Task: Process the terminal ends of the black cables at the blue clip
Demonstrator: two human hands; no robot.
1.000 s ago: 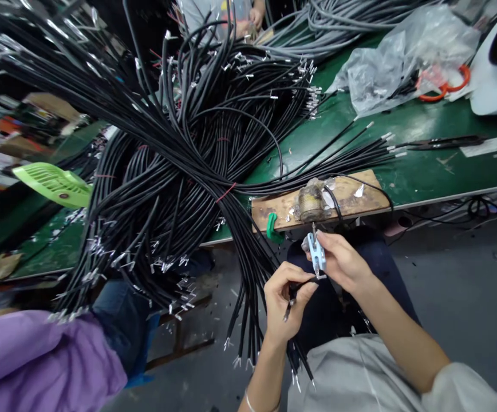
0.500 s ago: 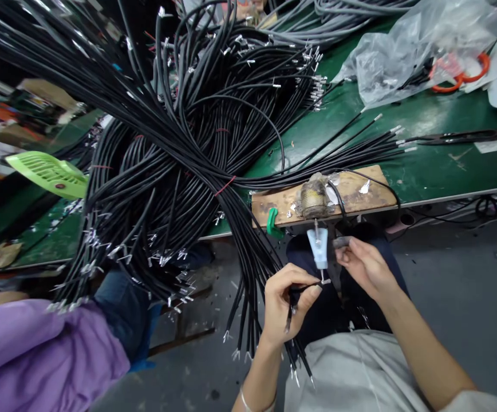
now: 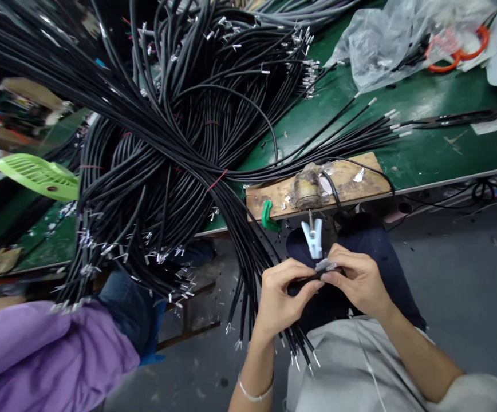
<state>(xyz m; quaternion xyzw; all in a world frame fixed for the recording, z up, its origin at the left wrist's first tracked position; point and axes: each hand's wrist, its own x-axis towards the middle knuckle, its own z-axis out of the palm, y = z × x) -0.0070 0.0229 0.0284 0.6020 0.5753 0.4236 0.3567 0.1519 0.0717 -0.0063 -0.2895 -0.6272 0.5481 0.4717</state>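
My left hand (image 3: 285, 289) is closed on a black cable (image 3: 302, 280) near its end. My right hand (image 3: 357, 280) pinches a small grey piece (image 3: 326, 265) of what may be cloth or tape, pressed at the cable's end between both hands. The fingers hide most of that end. Just above them, a light blue clip (image 3: 312, 236) like a clothes peg hangs on a metal rod. The rod sticks out of a grimy, yellowish round body (image 3: 307, 189) on a wooden board (image 3: 269, 197).
A large heap of black cables (image 3: 154, 177) with bared ends covers the green table (image 3: 441, 103). A green clamp (image 3: 267, 215) grips the board. Orange-handled scissors (image 3: 477, 43) lie by a plastic bag (image 3: 373, 51). A person in a purple sleeve (image 3: 51, 349) sits at left.
My right hand has moved left and down, bringing the grey piece to the cable end by my left hand. The blue clip now looks tilted and split into two legs. The view has shifted slightly.
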